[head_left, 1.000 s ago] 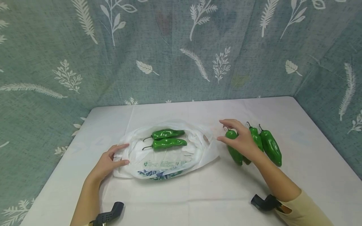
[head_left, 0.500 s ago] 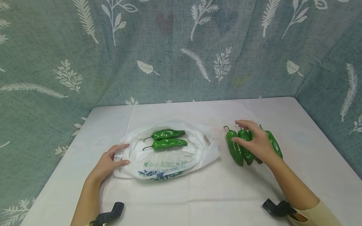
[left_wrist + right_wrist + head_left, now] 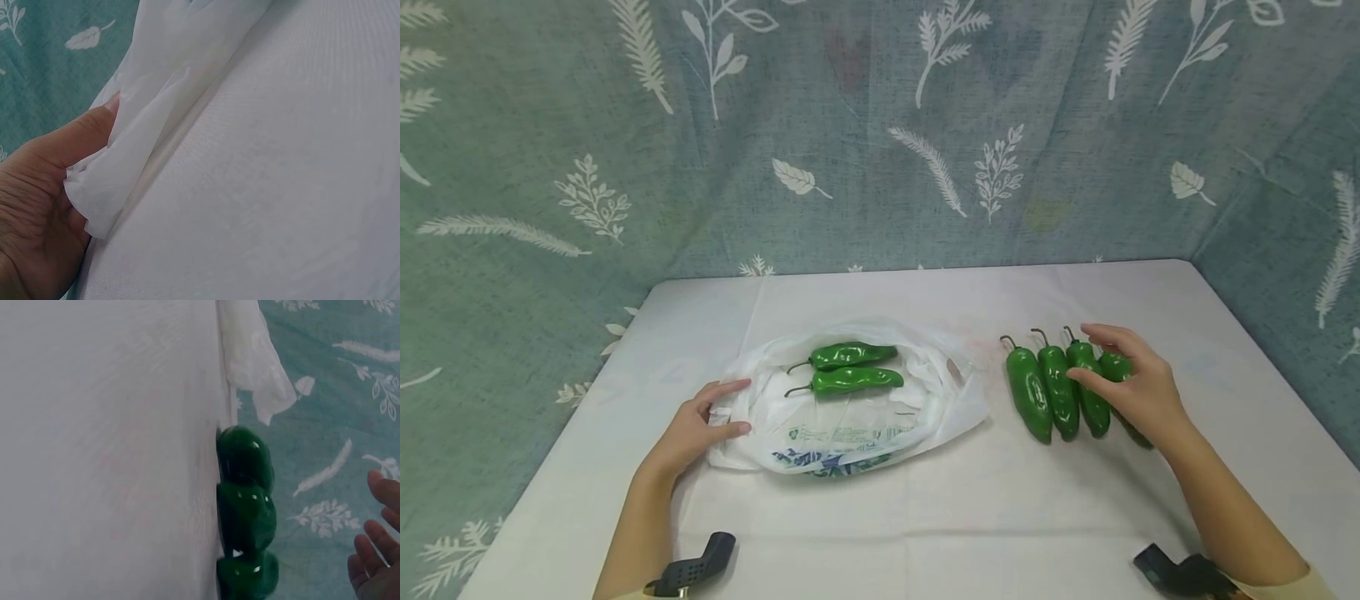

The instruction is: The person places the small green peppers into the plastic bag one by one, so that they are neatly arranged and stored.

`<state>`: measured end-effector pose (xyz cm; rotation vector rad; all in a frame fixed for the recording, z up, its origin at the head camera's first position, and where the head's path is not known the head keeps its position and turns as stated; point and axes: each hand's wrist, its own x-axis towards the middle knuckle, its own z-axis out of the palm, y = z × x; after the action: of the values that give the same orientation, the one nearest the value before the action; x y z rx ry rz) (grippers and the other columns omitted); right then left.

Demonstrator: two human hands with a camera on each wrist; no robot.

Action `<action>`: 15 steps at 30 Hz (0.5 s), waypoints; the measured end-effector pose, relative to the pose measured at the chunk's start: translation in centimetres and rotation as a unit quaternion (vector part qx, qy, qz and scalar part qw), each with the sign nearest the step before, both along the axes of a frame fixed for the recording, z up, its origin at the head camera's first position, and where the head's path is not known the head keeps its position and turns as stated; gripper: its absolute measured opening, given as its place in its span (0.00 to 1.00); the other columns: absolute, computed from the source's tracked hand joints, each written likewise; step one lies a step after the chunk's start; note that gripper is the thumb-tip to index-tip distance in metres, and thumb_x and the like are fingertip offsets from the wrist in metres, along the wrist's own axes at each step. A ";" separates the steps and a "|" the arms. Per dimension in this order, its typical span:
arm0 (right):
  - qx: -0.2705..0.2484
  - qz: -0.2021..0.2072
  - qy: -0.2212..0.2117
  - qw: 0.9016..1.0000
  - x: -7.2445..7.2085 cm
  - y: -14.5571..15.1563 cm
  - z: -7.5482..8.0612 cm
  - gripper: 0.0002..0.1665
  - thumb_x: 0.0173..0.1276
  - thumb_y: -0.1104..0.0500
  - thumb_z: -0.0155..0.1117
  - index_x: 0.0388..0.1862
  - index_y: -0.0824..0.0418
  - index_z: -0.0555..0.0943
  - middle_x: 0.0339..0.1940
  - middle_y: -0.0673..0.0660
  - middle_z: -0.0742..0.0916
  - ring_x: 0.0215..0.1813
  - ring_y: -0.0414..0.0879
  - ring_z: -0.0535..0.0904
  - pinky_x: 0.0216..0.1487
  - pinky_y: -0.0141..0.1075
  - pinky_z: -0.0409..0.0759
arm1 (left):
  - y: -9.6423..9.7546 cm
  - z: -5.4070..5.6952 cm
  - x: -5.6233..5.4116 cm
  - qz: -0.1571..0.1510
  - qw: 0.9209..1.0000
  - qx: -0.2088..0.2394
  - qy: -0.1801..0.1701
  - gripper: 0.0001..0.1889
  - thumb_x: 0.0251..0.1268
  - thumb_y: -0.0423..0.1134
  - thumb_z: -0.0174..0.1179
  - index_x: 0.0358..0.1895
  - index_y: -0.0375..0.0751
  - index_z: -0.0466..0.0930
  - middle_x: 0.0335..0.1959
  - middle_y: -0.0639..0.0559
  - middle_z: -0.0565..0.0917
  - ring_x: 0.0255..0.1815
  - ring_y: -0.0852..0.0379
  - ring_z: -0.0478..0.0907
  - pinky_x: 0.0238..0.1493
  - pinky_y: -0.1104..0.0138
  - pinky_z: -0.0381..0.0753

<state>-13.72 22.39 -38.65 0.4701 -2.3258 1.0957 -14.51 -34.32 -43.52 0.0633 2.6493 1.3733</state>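
Note:
Two long green peppers (image 3: pixel 857 380) lie side by side on the white plastic bag (image 3: pixel 940 417) at the table's left middle. My left hand (image 3: pixel 688 433) rests against the bag's left edge, thumb and forefinger spread apart. In the left wrist view my left hand (image 3: pixel 47 181) has its thumb against a fold of the bag (image 3: pixel 150 112); the other fingers are mostly hidden. My right hand (image 3: pixel 1138 392) hovers over the rightmost of several green peppers (image 3: pixel 1028 396) in a row, fingers spread, partly covering it. The right wrist view shows my right hand (image 3: pixel 378 544) apart from the peppers (image 3: pixel 247 519).
A white cloth covers the table (image 3: pixel 925 533), which meets a blue-green leaf-patterned curtain (image 3: pixel 865 208) at the back and sides. A black wrist mount (image 3: pixel 696 567) sits on the left arm, another mount (image 3: pixel 1180 571) on the right arm.
My right hand has moved rightward along the row, from above the leftmost pepper to the rightmost, uncovering the others. My left hand and the bag keep their places; the view has shifted slightly.

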 end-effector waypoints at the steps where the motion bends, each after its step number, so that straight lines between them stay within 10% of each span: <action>1: 0.001 -0.005 -0.002 1.000 0.1 0.3 -0.1 0.40 0.40 0.75 0.75 0.57 0.62 0.77 0.53 0.57 0.81 0.55 0.20 0.68 0.56 0.15 0.64 | 0.0 0.0 0.0 -0.001 1.000 0.000 0.001 0.39 0.51 0.43 0.71 0.68 0.44 0.65 0.74 0.36 0.52 0.75 0.34 0.43 0.68 0.38 0.48; 15: 0.024 -0.045 -0.034 0.998 1.1 3.6 -1.9 0.38 0.44 0.72 0.75 0.59 0.65 0.75 0.53 0.54 0.80 0.55 0.15 0.64 0.52 0.13 0.60 | -0.1 -0.2 -0.2 0.000 1.000 -0.004 -0.002 0.40 0.50 0.43 0.71 0.69 0.45 0.64 0.74 0.36 0.52 0.75 0.34 0.42 0.68 0.37 0.48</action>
<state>-12.57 25.95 -40.56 0.3468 -2.4125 1.0298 -14.75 -34.45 -43.70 0.0598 2.6516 1.3630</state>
